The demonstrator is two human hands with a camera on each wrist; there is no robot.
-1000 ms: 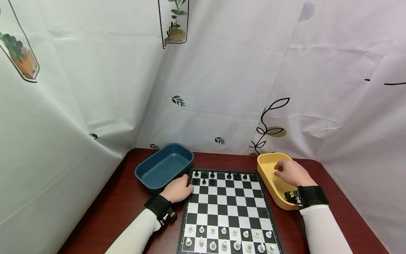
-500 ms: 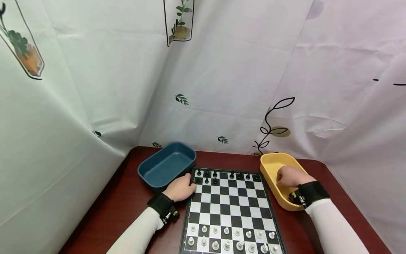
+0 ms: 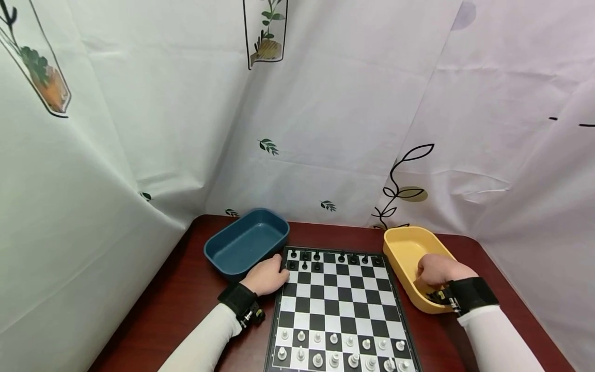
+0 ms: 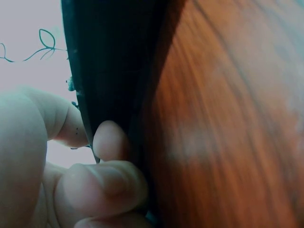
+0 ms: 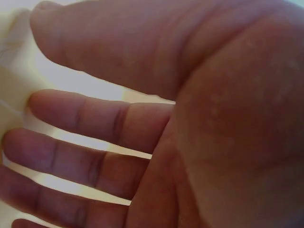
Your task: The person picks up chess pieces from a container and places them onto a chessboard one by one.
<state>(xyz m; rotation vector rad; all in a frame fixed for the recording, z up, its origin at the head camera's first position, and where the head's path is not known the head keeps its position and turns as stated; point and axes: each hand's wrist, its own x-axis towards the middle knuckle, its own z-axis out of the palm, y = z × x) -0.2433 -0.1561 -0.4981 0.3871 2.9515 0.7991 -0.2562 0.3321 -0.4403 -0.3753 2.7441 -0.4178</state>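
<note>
While right hand [image 3: 439,271] digs spread-fingered in yellow tray [image 3: 405,248] holding nothing, left hand [image 3: 268,275] pinches chessboard [image 3: 339,305] edge — a jolt could topple black pieces [image 3: 316,258].

The chessboard [image 3: 341,305] carries alternating black and white squares inside a black frame. Black chess pieces [image 3: 317,261] occupy the squares just beyond the left hand's fingers [image 3: 279,268]; white chess pieces [image 3: 341,349] fill the rows on the wrist side of both hands. The tray [image 3: 245,243] just beyond the left fingers is dark blue. The tray [image 3: 403,248] around the right hand's fingers [image 3: 425,274] is yellow. The table [image 3: 186,289] is dark reddish-brown with wood grain. Both sleeves [image 3: 204,343] are white; both wrist straps [image 3: 237,299] are black. The backdrop sheet [image 3: 325,129] is white, printed with green leaves, black line-drawn stems and an orange-tinted bottle motif.
</note>
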